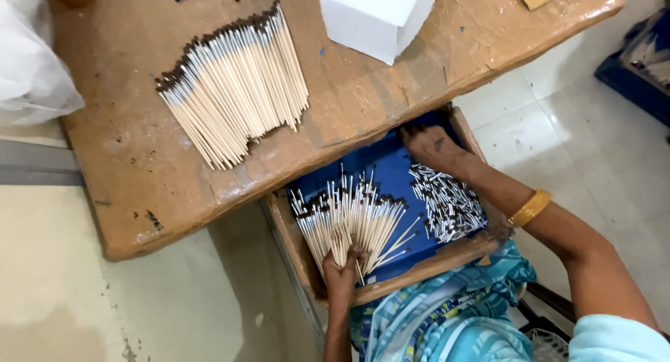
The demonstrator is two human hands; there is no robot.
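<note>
Landmark: the blue-lined wooden tray (419,168) on the person's lap, half tucked under the edge of the brown table (139,166).

Left hand (342,270) at the tray's near rim, fingers closed around the bare ends of a fanned bundle of sticks (349,219); the dark tips point away from the person, toward the table edge.

Right hand (431,147) at the tray's far corner, palm down, fingers curled into the corner right under the table overhang. Can't tell if it grips anything. Gold bangle (529,208) on that wrist, over the tray's right rim.

Between the hands, right half of the tray: loose heap of short grey-white pieces (448,205), touching the right forearm.

Obstruction: the table overhang covers the tray's far side, so that part of its contents is hidden.

On the table beyond the tray: a bigger fan of sticks (234,90), dark tips away. White box (377,16) further back. White plastic bag (31,62) at far left. Tiled floor (572,124) right of the tray.
</note>
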